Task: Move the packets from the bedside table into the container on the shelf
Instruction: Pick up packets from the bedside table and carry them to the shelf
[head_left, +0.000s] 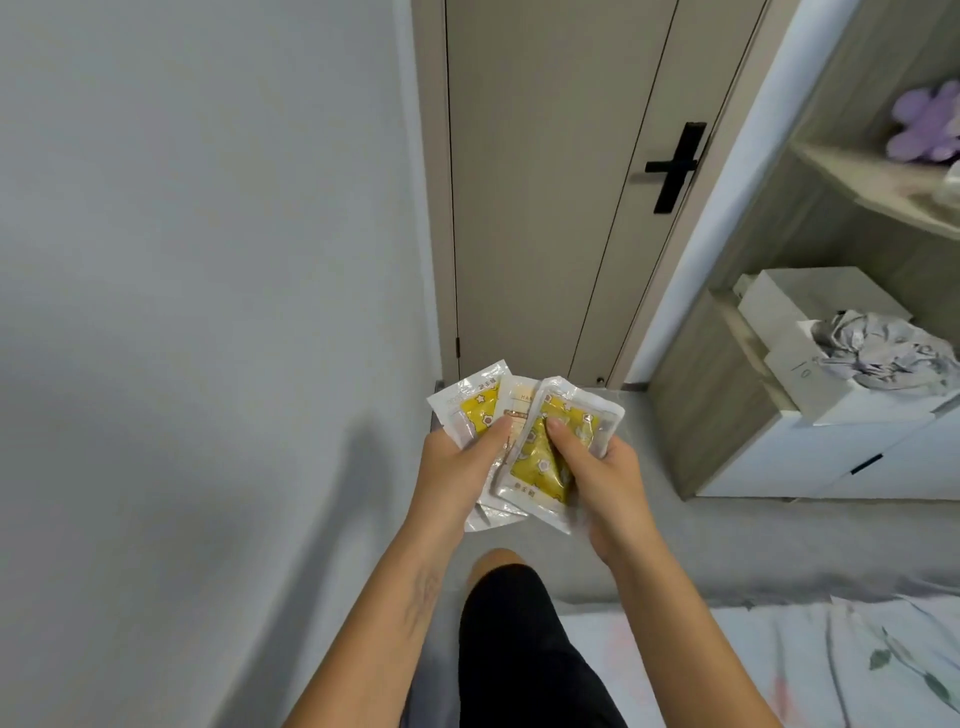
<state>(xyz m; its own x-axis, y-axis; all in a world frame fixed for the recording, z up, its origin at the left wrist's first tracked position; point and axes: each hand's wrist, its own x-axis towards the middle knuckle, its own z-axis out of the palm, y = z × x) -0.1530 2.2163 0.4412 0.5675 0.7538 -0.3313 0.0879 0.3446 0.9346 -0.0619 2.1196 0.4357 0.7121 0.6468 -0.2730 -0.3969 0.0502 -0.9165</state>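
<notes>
Pale grey wall (197, 260) fills the left side of the view, and a beige door (545, 208) with a black lever handle (675, 167) is seen straight ahead, closed. Grey flooring (727, 540) runs from the door toward the camera. On the right, a wood-grain open shelf unit (727, 374) stands over white drawer fronts (810, 457).

Held in front of the body, between the door and the person's black shorts (524, 649), is a fanned bunch of clear plastic packets with yellow printed contents (540, 457). The packets are gripped by both hands at once. The left hand (457, 467) is curled round the left edge of the bunch, its thumb pressed flat on the front of one packet. The right hand (602, 478) is curled round the right edge, its thumb laid across the yellow print of the front packet. How many packets are held cannot be told, as they overlap.

On the lower shelf, white boxes (800, 306) are stacked, and a crumpled grey cloth (878, 348) lies on them. On the upper shelf a blurred purple plush toy (924, 124) is seen. A floral-printed white bedsheet (831, 665) occupies the lower right corner.
</notes>
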